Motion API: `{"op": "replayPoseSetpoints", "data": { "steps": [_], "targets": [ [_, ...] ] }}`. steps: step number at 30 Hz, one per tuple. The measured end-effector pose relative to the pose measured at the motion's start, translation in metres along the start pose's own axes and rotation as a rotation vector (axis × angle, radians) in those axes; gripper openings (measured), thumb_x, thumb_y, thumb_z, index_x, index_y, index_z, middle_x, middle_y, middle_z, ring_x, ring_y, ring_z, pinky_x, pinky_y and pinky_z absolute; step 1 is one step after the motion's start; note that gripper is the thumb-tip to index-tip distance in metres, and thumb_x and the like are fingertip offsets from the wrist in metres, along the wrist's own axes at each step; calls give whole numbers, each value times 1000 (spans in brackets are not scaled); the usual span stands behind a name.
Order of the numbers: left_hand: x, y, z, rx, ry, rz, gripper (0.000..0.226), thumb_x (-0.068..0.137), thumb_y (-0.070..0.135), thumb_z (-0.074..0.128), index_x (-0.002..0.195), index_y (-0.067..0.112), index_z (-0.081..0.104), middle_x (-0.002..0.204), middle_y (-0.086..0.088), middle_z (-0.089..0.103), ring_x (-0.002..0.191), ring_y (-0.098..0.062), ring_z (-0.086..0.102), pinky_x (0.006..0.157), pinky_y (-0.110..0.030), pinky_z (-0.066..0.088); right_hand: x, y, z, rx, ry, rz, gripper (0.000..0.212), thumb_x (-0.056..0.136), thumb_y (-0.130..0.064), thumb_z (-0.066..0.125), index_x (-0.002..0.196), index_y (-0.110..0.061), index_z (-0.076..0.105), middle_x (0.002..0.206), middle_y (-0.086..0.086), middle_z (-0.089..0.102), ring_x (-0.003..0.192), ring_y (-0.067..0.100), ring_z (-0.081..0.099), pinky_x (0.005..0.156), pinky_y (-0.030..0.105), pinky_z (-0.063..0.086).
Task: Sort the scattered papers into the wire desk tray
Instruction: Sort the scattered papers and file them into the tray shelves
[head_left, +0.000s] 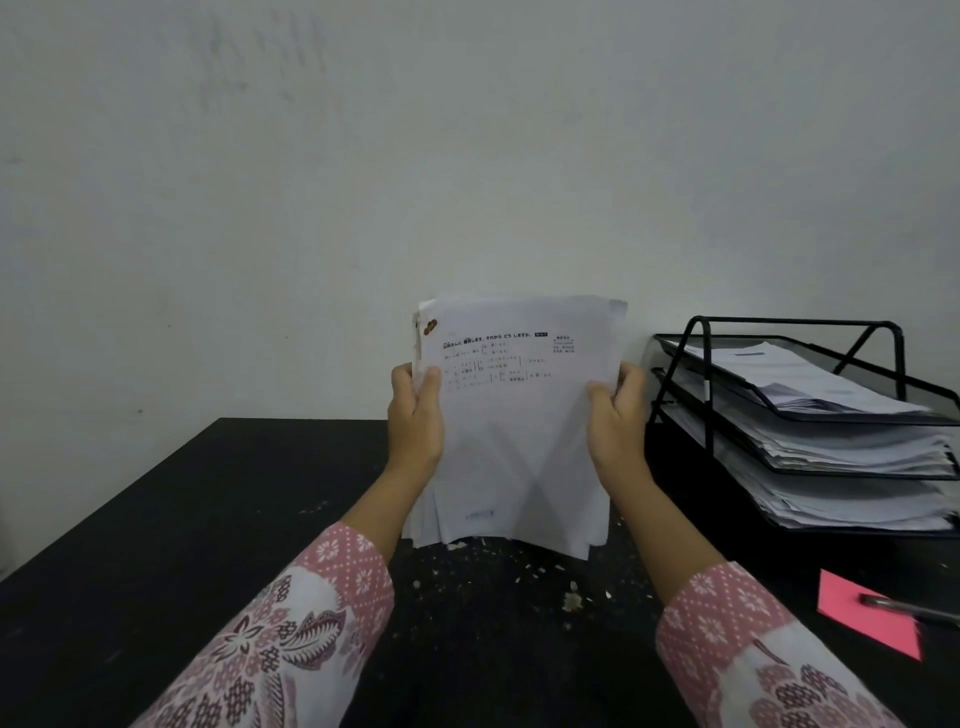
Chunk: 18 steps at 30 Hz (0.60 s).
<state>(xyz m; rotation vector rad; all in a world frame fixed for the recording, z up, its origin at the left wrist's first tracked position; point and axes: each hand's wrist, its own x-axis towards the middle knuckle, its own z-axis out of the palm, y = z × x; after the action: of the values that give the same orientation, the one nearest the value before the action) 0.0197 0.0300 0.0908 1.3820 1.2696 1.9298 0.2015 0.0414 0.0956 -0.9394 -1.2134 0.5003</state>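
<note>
Black desk nearly bare of loose sheets, apart from crumbs, a pink note and a pen. Wire tray at right, all three tiers already stacked with paper. Stack of papers upright, bottom edge on the desk, left hand and right hand each clasping a side; probably squared up, still to be filed.

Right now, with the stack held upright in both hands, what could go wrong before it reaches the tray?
1. The paper stack has uneven bottom edges; loose sheets may slip out.
2. All three tiers of the wire tray already look full, so adding more could jam or spill.
</note>
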Motion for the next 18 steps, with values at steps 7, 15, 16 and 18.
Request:
{"op": "replayPoseSetpoints", "data": {
  "steps": [7, 15, 16, 18],
  "targets": [
    [-5, -7, 2, 46, 91, 73, 22, 101, 32, 37, 98, 12, 45, 84, 6, 57, 72, -11, 57, 60, -25, 50, -3, 0, -4, -71, 26, -43, 10, 97, -10, 39, 107, -12, 42, 84, -8, 48, 70, 3, 45, 54, 6, 38],
    [-13, -17, 7, 56, 68, 76, 10, 100, 20, 40, 99, 11, 44, 87, 5, 55, 72, -4, 54, 56, -13, 47, -12, 8, -2, -154, 4, -7, 10, 101, -14, 33, 99, -10, 42, 79, -5, 48, 68, 7, 45, 56, 18, 38],
    [-13, -16, 7, 41, 77, 82, 14, 101, 22, 39, 96, 10, 45, 83, 5, 54, 69, -7, 52, 57, -17, 47, -12, 8, -1, -156, 15, -21, 10, 101, -14, 32, 100, -11, 42, 81, -6, 48, 69, 5, 46, 57, 17, 38],
    [-12, -17, 7, 19, 72, 77, 21, 101, 27, 36, 95, 10, 45, 81, 3, 54, 68, -11, 51, 60, -27, 47, -12, 9, -3, -147, 23, -27, 9, 101, -17, 33, 100, -13, 41, 82, -6, 49, 70, 5, 47, 57, 19, 39]
  ]
}}
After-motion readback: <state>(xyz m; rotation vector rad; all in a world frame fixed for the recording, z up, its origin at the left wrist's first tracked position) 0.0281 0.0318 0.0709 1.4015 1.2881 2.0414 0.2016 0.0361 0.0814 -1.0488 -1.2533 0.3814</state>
